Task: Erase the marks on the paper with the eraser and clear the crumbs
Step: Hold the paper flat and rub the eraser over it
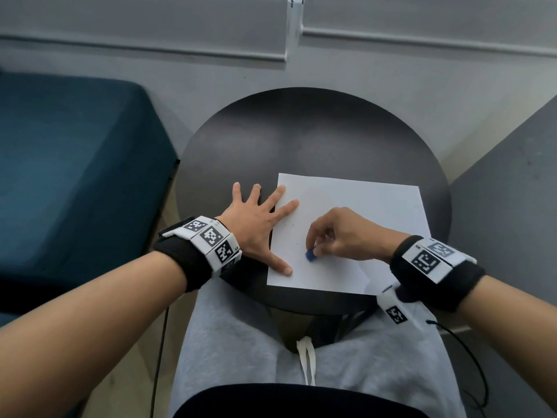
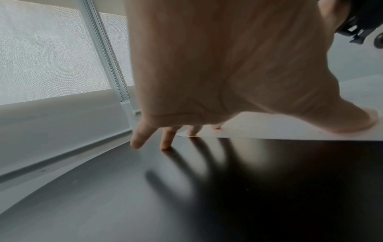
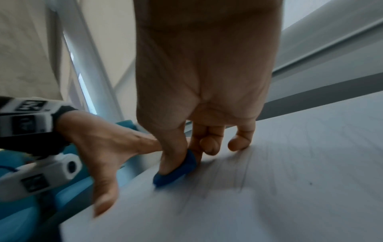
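Observation:
A white sheet of paper [image 1: 358,215] lies on the round dark table [image 1: 301,140], and faint pencil lines show on the paper [image 3: 269,163] in the right wrist view. My right hand [image 1: 337,233] pinches a small blue eraser [image 1: 310,255] between thumb and fingers and presses it onto the sheet near its left side; the same eraser [image 3: 176,170] is seen close up. My left hand [image 1: 256,218] lies flat with fingers spread, its thumb and two fingers pressing the paper's left edge, the other fingers [image 2: 143,137] on the table. A few dark specks [image 1: 294,226] dot the paper.
A teal upholstered seat [image 1: 75,164] stands to the left of the table. A grey wall with window blinds [image 1: 180,25] is behind it. My lap in grey trousers [image 1: 241,342] is under the table's near edge. A black cable [image 1: 473,357] hangs from my right wristband.

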Demonstrator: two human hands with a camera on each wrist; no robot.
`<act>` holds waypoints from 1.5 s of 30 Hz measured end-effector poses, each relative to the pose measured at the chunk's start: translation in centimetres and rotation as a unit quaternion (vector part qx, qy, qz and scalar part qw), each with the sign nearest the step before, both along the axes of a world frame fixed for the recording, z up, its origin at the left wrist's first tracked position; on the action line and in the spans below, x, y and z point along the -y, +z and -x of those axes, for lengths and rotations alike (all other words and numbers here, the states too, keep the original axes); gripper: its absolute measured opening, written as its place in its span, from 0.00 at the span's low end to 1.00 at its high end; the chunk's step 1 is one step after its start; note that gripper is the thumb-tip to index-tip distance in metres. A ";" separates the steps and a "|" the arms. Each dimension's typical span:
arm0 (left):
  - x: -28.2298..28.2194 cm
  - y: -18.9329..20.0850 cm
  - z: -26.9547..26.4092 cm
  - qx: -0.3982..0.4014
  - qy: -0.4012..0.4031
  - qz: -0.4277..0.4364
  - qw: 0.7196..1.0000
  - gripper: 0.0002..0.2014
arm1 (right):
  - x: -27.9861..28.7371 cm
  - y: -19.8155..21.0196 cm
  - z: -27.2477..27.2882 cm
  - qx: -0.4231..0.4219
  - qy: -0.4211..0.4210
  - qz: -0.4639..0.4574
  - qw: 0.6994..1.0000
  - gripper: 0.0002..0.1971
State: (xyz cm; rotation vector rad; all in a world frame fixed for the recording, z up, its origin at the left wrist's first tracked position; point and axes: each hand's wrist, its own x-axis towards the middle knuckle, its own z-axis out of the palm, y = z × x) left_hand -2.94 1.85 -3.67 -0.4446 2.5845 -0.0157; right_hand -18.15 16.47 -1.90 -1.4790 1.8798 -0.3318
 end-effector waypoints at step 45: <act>0.0 -0.1 -0.5 -0.021 0.026 -0.035 0.999 0.72 | 5.3 -0.6 0.3 -0.044 -0.081 0.040 0.995 0.04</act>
